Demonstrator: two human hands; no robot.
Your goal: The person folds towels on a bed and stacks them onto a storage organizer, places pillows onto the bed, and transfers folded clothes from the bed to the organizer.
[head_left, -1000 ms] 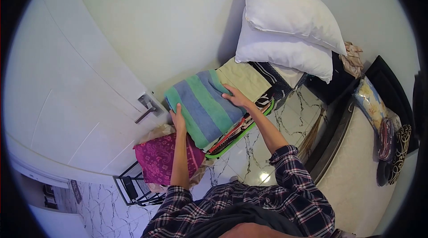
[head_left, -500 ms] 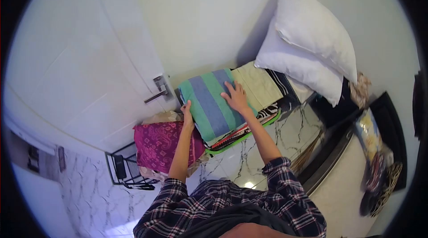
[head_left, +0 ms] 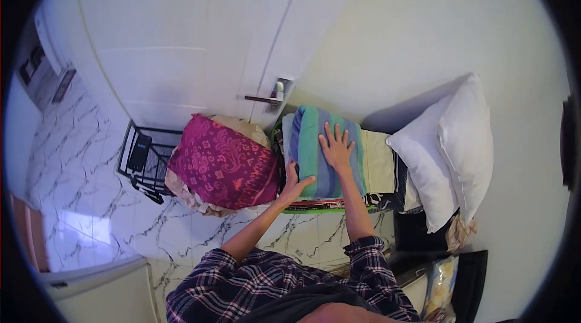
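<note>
A folded towel with green and blue stripes lies on top of a stack of folded cloth. My right hand presses flat on its upper face, fingers spread. At the towel's near left corner is my left hand, its thumb stretched to the right and its fingers against the left side. Under the towel, cloth edges and a bright green rim show. A cream folded cloth lies just right of the towel. To the left, a magenta paisley cloth covers a beige bundle.
Two white pillows lean against the wall at right. A black wire rack holding a dark phone-like object stands at left. Behind is a white door with a handle. Marble-patterned floor lies in front.
My view has turned, so the stack and pillows sit differently in frame. My right hand's fingers are now spread wider on the towel; my left hand has shifted to its near left corner.
</note>
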